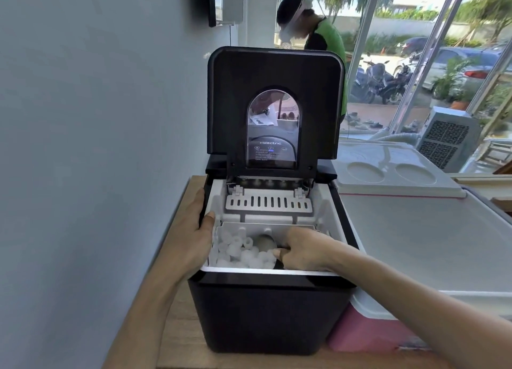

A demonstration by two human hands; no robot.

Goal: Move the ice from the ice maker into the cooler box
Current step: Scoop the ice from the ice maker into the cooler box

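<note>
A black ice maker [266,310] stands on a wooden table with its lid [277,72] raised upright. Its white basket holds several hollow ice pieces [238,253]. My left hand [198,230] grips the ice maker's left rim, thumb over the edge. My right hand [300,248] reaches down into the basket and is closed on the dark handle of a scoop [266,244], whose grey bowl lies among the ice. The cooler box [432,246], pink with a white interior, sits open directly to the right of the ice maker.
A grey wall runs along the left. The cooler's white lid [393,169] with two round recesses rests behind the cooler. Another person in a green top [329,38] stands behind the ice maker, before large windows. An air cooler unit [446,135] sits at far right.
</note>
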